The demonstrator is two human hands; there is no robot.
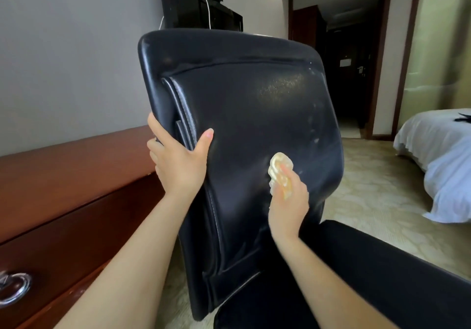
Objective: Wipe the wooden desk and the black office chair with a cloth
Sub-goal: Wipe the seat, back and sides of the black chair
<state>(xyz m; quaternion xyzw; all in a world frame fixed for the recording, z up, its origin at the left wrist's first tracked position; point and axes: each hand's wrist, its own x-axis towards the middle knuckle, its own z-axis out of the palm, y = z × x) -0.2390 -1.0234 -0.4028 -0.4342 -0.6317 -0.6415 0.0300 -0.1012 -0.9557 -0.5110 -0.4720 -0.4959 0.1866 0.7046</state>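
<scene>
The chair (254, 124) fills the middle of the view, its tall black backrest tilted a little to one side. Its cover is smooth and shiny like leather, with rounded corners, a raised stitched seam running down near the left edge and a crease across the top. A patch of pale specks and a few light smears dull the shine near its upper right corner.

Left of the chair, touching or just beside its edge, stands the desk (63, 175), made of reddish-brown polished wood with long flat panels. Right of the chair, well apart, is a bed (438, 155) with soft white covers. Behind the top of the chair is a dark flat television (193, 9).

The left hand (178, 165) grips the chair's left edge, thumb laid on the broad face and fingers wrapped round behind. The right hand (288, 208), slightly blurred, holds a bunched, pale yellow cloth (279, 170) and presses it against the lower middle of the backrest.
</scene>
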